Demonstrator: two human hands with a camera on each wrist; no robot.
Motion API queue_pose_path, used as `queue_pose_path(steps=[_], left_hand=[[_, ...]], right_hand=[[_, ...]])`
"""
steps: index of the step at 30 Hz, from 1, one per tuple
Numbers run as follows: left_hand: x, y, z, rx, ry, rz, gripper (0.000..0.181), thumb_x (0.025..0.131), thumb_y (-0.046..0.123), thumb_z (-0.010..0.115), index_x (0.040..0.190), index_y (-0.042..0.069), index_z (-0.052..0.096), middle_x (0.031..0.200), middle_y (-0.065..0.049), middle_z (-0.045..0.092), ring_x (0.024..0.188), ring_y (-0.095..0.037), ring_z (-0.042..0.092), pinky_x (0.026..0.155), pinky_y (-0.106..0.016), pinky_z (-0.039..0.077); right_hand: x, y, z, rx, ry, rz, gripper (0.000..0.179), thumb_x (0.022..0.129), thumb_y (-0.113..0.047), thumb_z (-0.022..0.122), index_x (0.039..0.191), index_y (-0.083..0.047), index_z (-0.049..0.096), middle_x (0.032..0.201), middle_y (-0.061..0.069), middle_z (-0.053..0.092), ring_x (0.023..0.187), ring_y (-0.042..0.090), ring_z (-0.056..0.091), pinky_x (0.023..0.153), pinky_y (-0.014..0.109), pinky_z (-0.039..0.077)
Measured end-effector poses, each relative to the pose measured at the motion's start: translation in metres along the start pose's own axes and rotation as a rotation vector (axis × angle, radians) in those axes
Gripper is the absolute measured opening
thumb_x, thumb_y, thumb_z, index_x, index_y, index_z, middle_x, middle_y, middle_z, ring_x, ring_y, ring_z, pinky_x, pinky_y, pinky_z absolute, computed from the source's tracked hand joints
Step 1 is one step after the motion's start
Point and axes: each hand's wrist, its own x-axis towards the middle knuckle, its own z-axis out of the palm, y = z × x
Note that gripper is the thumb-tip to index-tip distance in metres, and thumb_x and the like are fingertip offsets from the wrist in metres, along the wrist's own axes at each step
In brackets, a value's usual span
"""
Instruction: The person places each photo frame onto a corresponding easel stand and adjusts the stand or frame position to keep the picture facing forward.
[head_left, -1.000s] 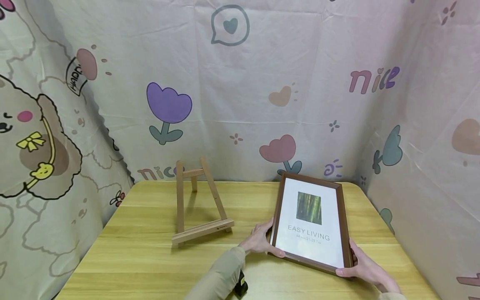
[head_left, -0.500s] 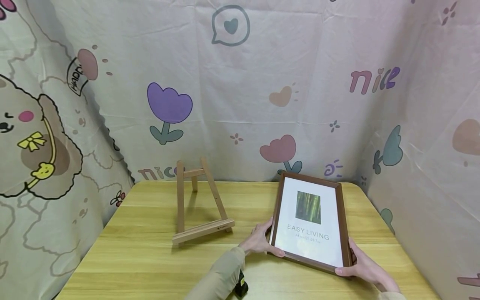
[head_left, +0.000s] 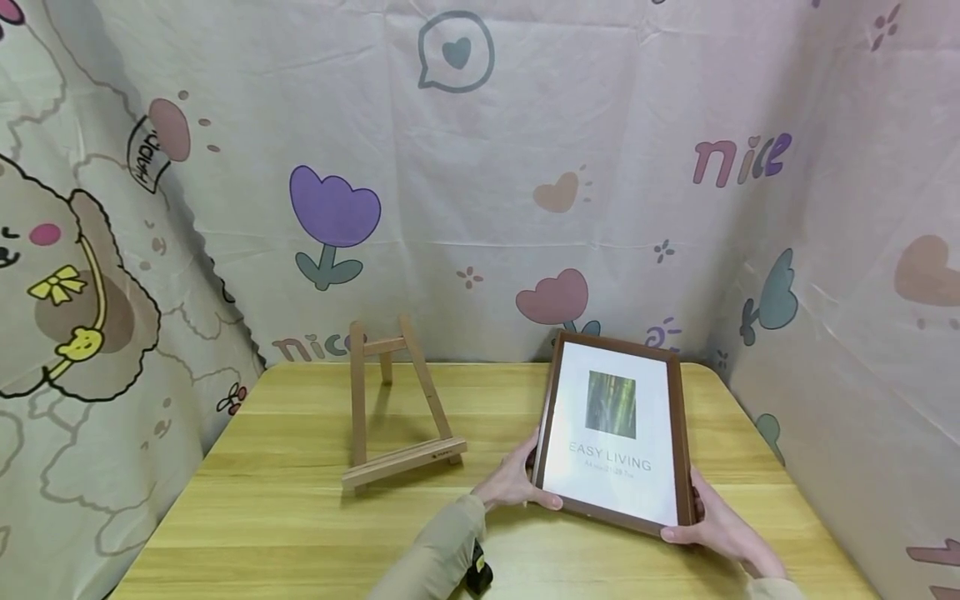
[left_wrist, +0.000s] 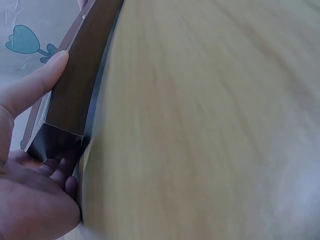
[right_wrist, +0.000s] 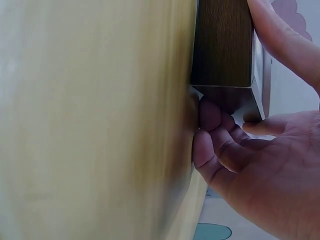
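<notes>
A brown picture frame (head_left: 611, 467) with a white "EASY LIVING" insert leans slightly, its far end raised, at the right of the table. My left hand (head_left: 513, 479) grips its near left corner, thumb on the front border. At the near right corner, my right hand (head_left: 716, 521) holds the frame the same way. In the left wrist view, fingers (left_wrist: 62, 167) curl against the frame's side, close to the tabletop. The right wrist view shows curled fingers (right_wrist: 220, 140) under the frame's corner. The frame's back is hidden.
A small wooden easel (head_left: 405, 462) stands on the left half of the wooden table (head_left: 285, 517). A patterned cloth (head_left: 465, 167) hangs behind and on both sides. A black device (head_left: 478, 571) sits by the left sleeve.
Both hands have lifted the picture frame slightly; its far edge sits higher and a little left. The head view has shifted a little. The easel stays where it was.
</notes>
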Motion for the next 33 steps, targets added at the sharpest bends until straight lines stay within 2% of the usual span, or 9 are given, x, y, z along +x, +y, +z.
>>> queue_pose_path(steps=[3, 6, 10, 14, 19, 23, 33], left_hand=[[-0.001, 0.001, -0.001, -0.035, 0.0, 0.008, 0.127, 0.065, 0.006, 0.093, 0.163, 0.016, 0.013, 0.169, -0.018, 0.016, 0.154, -0.045, 0.018, 0.122, -0.069, 0.018], [-0.003, 0.002, -0.003, -0.056, -0.001, 0.029, 0.127, 0.066, 0.005, 0.092, 0.163, 0.018, 0.011, 0.169, -0.017, 0.014, 0.154, -0.045, 0.016, 0.122, -0.07, 0.016], [-0.004, 0.003, -0.003, -0.032, 0.009, 0.036, 0.129, 0.066, 0.008, 0.093, 0.163, 0.016, 0.009, 0.17, -0.016, 0.013, 0.155, -0.044, 0.014, 0.122, -0.069, 0.016], [-0.006, 0.003, -0.004, -0.018, 0.027, 0.034, 0.129, 0.067, 0.009, 0.093, 0.163, 0.015, 0.008, 0.17, -0.016, 0.013, 0.155, -0.043, 0.014, 0.123, -0.068, 0.016], [-0.009, 0.004, -0.005, -0.038, 0.039, 0.033, 0.129, 0.066, 0.006, 0.092, 0.163, 0.015, 0.007, 0.169, -0.018, 0.013, 0.155, -0.045, 0.014, 0.121, -0.071, 0.016], [-0.012, 0.006, -0.007, -0.038, 0.042, 0.031, 0.13, 0.067, 0.007, 0.092, 0.163, 0.013, 0.004, 0.169, -0.02, 0.011, 0.154, -0.048, 0.014, 0.119, -0.073, 0.018], [-0.018, 0.01, -0.014, -0.005, 0.077, 0.075, 0.129, 0.07, 0.008, 0.09, 0.162, 0.009, 0.001, 0.169, -0.021, 0.01, 0.154, -0.046, 0.014, 0.121, -0.069, 0.019]], right_hand=[[0.0, -0.002, 0.002, -0.007, 0.019, -0.034, 0.126, 0.078, -0.022, 0.087, 0.158, 0.007, -0.006, 0.155, 0.043, 0.022, 0.126, 0.049, 0.052, 0.104, 0.056, 0.047], [-0.001, -0.003, 0.004, -0.004, 0.041, -0.076, 0.126, 0.076, -0.018, 0.088, 0.157, 0.008, -0.004, 0.154, 0.045, 0.02, 0.125, 0.052, 0.054, 0.104, 0.058, 0.048], [-0.001, -0.004, 0.005, -0.006, 0.07, -0.113, 0.128, 0.072, -0.014, 0.09, 0.157, 0.008, -0.002, 0.152, 0.046, 0.025, 0.121, 0.052, 0.057, 0.1, 0.053, 0.052], [0.0, -0.006, 0.005, -0.009, 0.083, -0.112, 0.13, 0.071, -0.015, 0.091, 0.158, 0.006, -0.004, 0.15, 0.045, 0.03, 0.118, 0.049, 0.059, 0.096, 0.047, 0.054], [0.002, -0.008, 0.006, -0.004, 0.098, -0.11, 0.13, 0.07, -0.015, 0.092, 0.159, 0.004, -0.001, 0.145, 0.041, 0.04, 0.108, 0.037, 0.064, 0.085, 0.032, 0.055], [0.003, -0.01, 0.008, 0.002, 0.116, -0.132, 0.129, 0.069, -0.014, 0.092, 0.159, 0.006, 0.001, 0.144, 0.04, 0.042, 0.102, 0.031, 0.064, 0.079, 0.025, 0.055], [0.005, -0.019, 0.01, -0.029, 0.174, -0.195, 0.127, 0.068, -0.015, 0.093, 0.159, 0.005, 0.006, 0.144, 0.037, 0.042, 0.1, 0.03, 0.063, 0.076, 0.025, 0.054]])
